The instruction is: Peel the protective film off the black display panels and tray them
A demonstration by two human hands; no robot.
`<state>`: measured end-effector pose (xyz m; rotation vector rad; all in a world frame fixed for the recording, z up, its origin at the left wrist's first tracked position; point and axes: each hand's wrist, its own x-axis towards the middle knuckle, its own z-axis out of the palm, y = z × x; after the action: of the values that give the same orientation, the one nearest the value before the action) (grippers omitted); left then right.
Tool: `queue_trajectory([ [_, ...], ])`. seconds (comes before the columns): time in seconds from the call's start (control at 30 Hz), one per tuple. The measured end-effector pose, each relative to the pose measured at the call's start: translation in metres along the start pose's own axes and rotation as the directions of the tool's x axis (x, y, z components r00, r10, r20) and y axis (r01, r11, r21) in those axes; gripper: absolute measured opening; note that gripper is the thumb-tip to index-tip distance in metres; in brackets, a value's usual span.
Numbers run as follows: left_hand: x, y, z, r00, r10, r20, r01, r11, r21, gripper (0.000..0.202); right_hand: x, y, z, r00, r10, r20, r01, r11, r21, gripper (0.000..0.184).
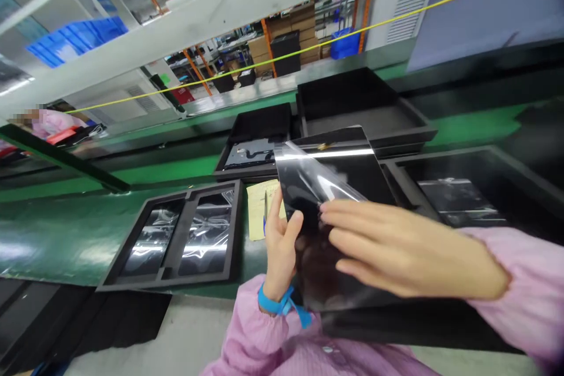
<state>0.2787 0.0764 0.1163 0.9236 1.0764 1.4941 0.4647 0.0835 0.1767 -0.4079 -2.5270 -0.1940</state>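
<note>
My left hand (282, 247) grips a glossy black flat panel (374, 176) by its left edge, thumb on the front face. The panel is tilted up in front of me. A clear film (328, 173) lies over its upper left part, lifted along a diagonal fold. My right hand (388, 247) crosses the panel's face with its fingertips closed at the lower end of that fold. The thumb of that hand is hidden. A blue wrist strap (277, 304) circles my left wrist.
A foam tray (237, 229) with two film-covered panels lies left on the green bench (57, 211). Yellow paper (256, 211) with a pen is beside it. Behind stand a tray (220, 167) holding a grey part and a black tray (368, 120); another tray (400, 173) is right.
</note>
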Motion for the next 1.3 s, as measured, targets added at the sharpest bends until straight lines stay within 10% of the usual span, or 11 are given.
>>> queue_trajectory([
  [0.13, -0.011, -0.011, -0.006, 0.996, 0.033, 0.08, -0.025, 0.995, -0.101, 0.104, 0.003, -0.024, 0.026, 0.995, -0.065, 0.074, 0.072, 0.994, -0.086, 0.016],
  [0.33, -0.018, -0.013, -0.011, 0.996, -0.077, -0.046, 0.08, 0.993, 0.081, 0.081, 0.001, -0.018, 0.029, 0.976, -0.168, -0.142, 0.198, 0.953, 0.229, 0.019],
  [0.43, -0.017, -0.018, -0.019, 0.991, 0.016, -0.13, 0.002, 0.99, 0.14, 0.073, 0.0, -0.002, 0.009, 0.905, 0.097, -0.414, -0.054, 0.992, 0.113, 0.016],
  [0.5, -0.017, -0.025, -0.029, 0.981, 0.089, -0.174, -0.055, 0.979, 0.194, 0.066, -0.003, 0.011, -0.008, 0.753, 0.365, -0.547, -0.398, 0.915, 0.062, 0.018],
  [0.57, -0.018, -0.032, -0.041, 0.978, 0.101, -0.182, -0.062, 0.977, 0.206, 0.058, -0.006, 0.021, -0.023, 0.62, 0.627, -0.472, -0.584, 0.77, 0.257, 0.019],
  [0.63, -0.022, -0.038, -0.05, 0.981, 0.099, -0.169, -0.07, 0.983, 0.171, 0.054, -0.01, 0.024, -0.033, 0.585, 0.783, -0.213, -0.604, 0.596, 0.53, 0.025],
  [0.77, -0.031, -0.045, -0.052, 0.976, 0.125, -0.179, -0.112, 0.99, 0.081, 0.051, -0.017, 0.014, -0.038, 0.6, 0.8, -0.02, -0.527, 0.414, 0.742, 0.031],
  [1.3, -0.037, -0.034, -0.034, 0.959, -0.013, -0.282, -0.025, 0.991, -0.131, 0.06, -0.003, -0.008, -0.046, 0.708, 0.679, -0.194, -0.294, 0.533, 0.793, 0.045],
])
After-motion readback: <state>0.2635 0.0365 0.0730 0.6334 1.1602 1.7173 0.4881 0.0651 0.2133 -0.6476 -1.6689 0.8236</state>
